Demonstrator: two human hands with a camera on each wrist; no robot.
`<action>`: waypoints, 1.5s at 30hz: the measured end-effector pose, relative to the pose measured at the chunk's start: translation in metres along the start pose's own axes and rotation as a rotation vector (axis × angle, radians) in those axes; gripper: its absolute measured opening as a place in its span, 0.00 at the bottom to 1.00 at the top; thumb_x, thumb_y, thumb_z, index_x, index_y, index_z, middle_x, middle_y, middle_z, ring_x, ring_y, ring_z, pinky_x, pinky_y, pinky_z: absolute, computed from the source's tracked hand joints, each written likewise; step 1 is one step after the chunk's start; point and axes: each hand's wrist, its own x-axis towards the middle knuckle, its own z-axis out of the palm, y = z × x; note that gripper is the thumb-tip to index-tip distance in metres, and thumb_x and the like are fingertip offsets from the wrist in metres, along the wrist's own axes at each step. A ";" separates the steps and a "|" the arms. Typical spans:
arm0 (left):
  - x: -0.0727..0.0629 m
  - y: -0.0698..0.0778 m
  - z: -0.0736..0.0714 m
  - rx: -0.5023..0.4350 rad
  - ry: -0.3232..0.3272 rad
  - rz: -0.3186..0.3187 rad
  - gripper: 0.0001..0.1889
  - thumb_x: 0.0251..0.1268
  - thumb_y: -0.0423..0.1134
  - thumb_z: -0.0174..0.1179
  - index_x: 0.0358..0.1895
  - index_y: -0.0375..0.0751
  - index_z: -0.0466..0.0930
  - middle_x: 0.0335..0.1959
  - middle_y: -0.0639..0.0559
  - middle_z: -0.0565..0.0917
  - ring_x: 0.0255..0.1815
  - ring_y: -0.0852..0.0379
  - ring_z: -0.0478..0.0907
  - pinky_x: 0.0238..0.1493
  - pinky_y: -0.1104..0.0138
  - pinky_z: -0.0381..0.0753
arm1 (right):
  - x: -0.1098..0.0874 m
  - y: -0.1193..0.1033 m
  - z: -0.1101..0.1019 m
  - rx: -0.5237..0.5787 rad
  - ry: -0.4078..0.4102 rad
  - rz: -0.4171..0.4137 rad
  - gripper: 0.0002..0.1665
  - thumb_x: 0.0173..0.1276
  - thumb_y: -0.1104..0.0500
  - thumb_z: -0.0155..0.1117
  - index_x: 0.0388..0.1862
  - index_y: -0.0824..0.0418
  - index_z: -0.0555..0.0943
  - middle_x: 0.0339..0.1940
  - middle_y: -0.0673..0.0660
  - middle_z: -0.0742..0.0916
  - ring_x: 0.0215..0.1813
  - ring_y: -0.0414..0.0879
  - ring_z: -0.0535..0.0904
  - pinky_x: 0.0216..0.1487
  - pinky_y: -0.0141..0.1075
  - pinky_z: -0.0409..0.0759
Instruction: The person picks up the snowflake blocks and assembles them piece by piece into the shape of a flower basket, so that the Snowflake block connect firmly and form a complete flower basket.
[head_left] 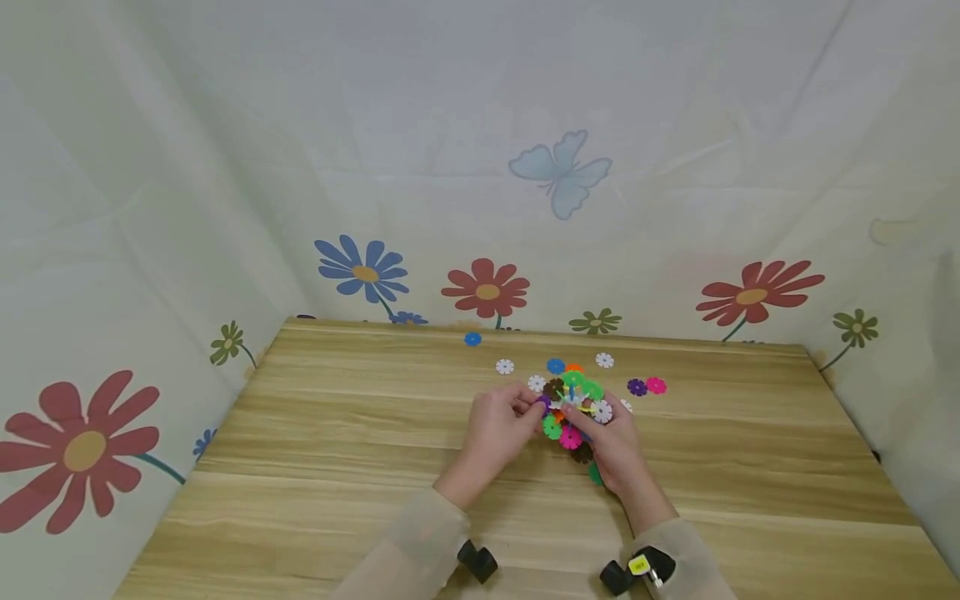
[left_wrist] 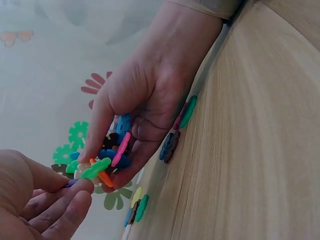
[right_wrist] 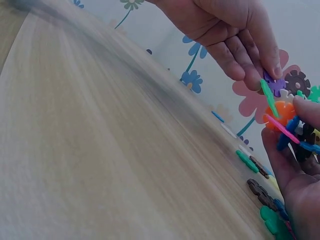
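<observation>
My left hand [head_left: 497, 429] pinches a purple notched plastic disc [right_wrist: 275, 86] between thumb and fingertips, at the edge of a cluster of joined discs. My right hand [head_left: 618, 446] grips this multicoloured cluster [right_wrist: 281, 114], its thumb lying over the near side. Orange, green, pink, blue, brown and white discs stick out of it at different angles. In the left wrist view, the purple disc [left_wrist: 71, 183] shows only as a thin edge between the left fingers. Whether it is slotted into the cluster I cannot tell. Part of the cluster is hidden by the right hand.
Loose discs lie on the wooden table [head_left: 337, 433]: a blue one [head_left: 472, 339] near the back edge, a white one [head_left: 506, 367], and a purple one [head_left: 637, 387] beside a pink one [head_left: 656, 385]. More lie below the hands. A flower-printed cloth [head_left: 420, 183] hangs behind.
</observation>
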 end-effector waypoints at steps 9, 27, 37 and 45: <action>-0.002 -0.003 0.006 0.041 0.048 0.009 0.06 0.69 0.28 0.73 0.33 0.40 0.89 0.23 0.57 0.88 0.22 0.68 0.82 0.25 0.71 0.84 | -0.001 0.001 0.000 0.007 0.006 -0.006 0.32 0.73 0.69 0.76 0.73 0.70 0.75 0.59 0.56 0.90 0.60 0.44 0.88 0.62 0.37 0.86; 0.007 -0.019 0.001 0.009 0.084 0.061 0.06 0.68 0.27 0.74 0.40 0.38 0.86 0.35 0.48 0.90 0.35 0.57 0.86 0.39 0.70 0.88 | -0.002 -0.001 0.000 0.125 -0.093 -0.077 0.21 0.77 0.73 0.67 0.62 0.58 0.77 0.52 0.50 0.91 0.53 0.40 0.88 0.56 0.32 0.87; 0.011 -0.039 -0.004 0.013 0.251 0.315 0.06 0.68 0.25 0.74 0.42 0.36 0.87 0.37 0.45 0.92 0.34 0.54 0.90 0.36 0.69 0.90 | -0.006 -0.006 -0.002 0.044 -0.242 0.014 0.39 0.90 0.32 0.41 0.62 0.68 0.76 0.52 0.59 0.87 0.53 0.50 0.87 0.53 0.38 0.89; 0.013 -0.052 -0.002 -0.011 0.203 0.442 0.08 0.68 0.23 0.73 0.43 0.36 0.87 0.41 0.45 0.92 0.39 0.50 0.92 0.42 0.68 0.91 | -0.004 -0.005 -0.005 0.060 -0.351 0.082 0.38 0.90 0.31 0.39 0.58 0.57 0.85 0.44 0.54 0.91 0.45 0.45 0.88 0.49 0.34 0.88</action>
